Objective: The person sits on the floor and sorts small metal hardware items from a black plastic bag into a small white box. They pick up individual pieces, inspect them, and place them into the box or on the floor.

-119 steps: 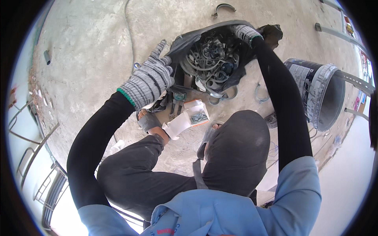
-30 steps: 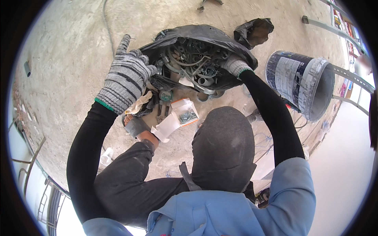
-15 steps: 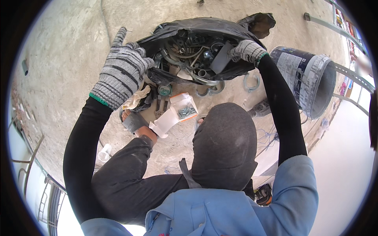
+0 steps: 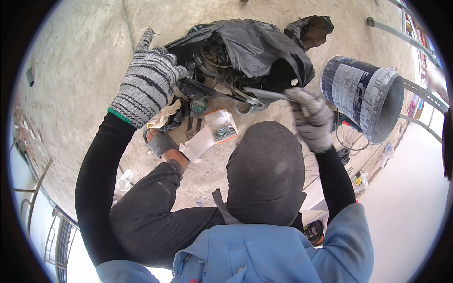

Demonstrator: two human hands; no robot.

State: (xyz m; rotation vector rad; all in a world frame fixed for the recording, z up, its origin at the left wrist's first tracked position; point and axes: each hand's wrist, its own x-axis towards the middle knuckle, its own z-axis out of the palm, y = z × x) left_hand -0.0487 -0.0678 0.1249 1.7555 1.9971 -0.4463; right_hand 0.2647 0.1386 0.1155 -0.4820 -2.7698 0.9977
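Note:
A black plastic bag lies on the floor in front of me, its mouth partly covered by its sagging upper side. Metal pipe clamps and fittings show in the opening. My left hand, in a striped grey knit glove, grips the bag's left edge with the index finger pointing away. Just outside the bag's near right side, my right hand, gloved too and slightly blurred, holds a flat grey plate by its right end. The plate is seen nearly edge-on.
An open white carton of small metal screws or anchors sits nearer me, beside a green-and-silver round roll. On the right a dirty bucket lies tipped over, with a cable by it. A metal frame stands beyond.
My right hand has come out of the bag toward me with the grey plate. The bag's upper side has dropped over much of its opening. My left hand has barely moved.

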